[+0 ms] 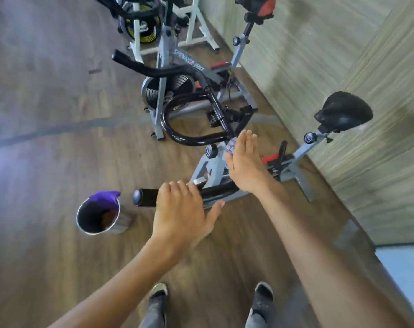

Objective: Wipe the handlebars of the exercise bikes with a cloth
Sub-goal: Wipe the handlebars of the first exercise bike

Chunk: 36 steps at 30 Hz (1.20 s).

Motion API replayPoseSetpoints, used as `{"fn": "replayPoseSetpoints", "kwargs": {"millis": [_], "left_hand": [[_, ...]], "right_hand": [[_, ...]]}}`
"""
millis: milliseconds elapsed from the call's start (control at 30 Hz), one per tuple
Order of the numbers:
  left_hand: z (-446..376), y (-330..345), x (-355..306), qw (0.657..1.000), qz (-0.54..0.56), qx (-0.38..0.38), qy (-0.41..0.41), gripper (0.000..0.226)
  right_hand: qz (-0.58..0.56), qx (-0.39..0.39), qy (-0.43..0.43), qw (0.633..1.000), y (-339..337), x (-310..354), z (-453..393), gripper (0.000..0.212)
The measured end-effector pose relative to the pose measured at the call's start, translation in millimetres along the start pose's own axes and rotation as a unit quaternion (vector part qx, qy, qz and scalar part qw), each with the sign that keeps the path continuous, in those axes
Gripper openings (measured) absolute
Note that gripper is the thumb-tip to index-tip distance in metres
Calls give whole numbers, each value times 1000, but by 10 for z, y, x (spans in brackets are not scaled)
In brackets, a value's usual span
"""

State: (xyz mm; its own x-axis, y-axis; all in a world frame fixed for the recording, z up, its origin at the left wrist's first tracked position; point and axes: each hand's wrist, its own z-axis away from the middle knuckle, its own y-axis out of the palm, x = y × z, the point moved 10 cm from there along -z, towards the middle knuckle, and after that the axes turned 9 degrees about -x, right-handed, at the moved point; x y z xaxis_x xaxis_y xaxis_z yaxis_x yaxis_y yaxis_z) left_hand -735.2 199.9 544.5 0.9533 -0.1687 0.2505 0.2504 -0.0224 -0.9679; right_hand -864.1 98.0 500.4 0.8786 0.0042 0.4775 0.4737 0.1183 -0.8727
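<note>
The nearest exercise bike has a black handlebar [177,137] that loops in the middle and ends in a foam grip [144,197] close to me. My left hand [180,209] curls its fingers over that near grip, thumb sticking out to the right. My right hand [245,162] lies flat with straight fingers on a small blue checked cloth [231,146]. It presses the cloth against the bar's centre, where the bar meets the stem. Most of the cloth is hidden under the palm.
A steel bucket [83,221] with a purple cloth [105,197] over its rim stands on the wooden floor at the left. A second bike [163,69] and a third stand behind. The black saddle [343,112] and a wall [319,55] lie to the right. My feet are below.
</note>
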Motion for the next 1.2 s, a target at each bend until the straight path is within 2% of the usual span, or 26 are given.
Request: {"fn": "replayPoseSetpoints", "kwargs": {"millis": [67,133,300,433,600,733,933,1033,1200], "left_hand": [[-35,38,-74,999,29,15,-32,65],[-94,35,-129,996,41,-8,-76,58],[-139,70,-97,981,48,-51,-182,68],[-232,163,-121,958,54,-54,-275,59],[-240,148,-141,950,43,-86,-297,49],[-224,163,-130,936,47,-92,-337,48],[-237,192,-144,922,45,-85,-375,50],[-210,158,-153,906,43,-104,-407,49],[-131,105,-185,869,62,-131,-472,50]], "right_hand": [[-4,26,-36,999,9,17,-165,70],[-12,40,-80,996,14,68,-322,71],[-48,49,-188,980,37,98,-225,71],[-102,67,-232,965,78,-24,61,70],[-18,59,-304,951,103,130,-347,68],[-44,81,-336,937,57,157,-726,69],[-38,128,-441,888,61,125,-382,71],[-22,133,-489,862,37,150,-372,71],[9,111,-497,861,67,355,-890,73]]}}
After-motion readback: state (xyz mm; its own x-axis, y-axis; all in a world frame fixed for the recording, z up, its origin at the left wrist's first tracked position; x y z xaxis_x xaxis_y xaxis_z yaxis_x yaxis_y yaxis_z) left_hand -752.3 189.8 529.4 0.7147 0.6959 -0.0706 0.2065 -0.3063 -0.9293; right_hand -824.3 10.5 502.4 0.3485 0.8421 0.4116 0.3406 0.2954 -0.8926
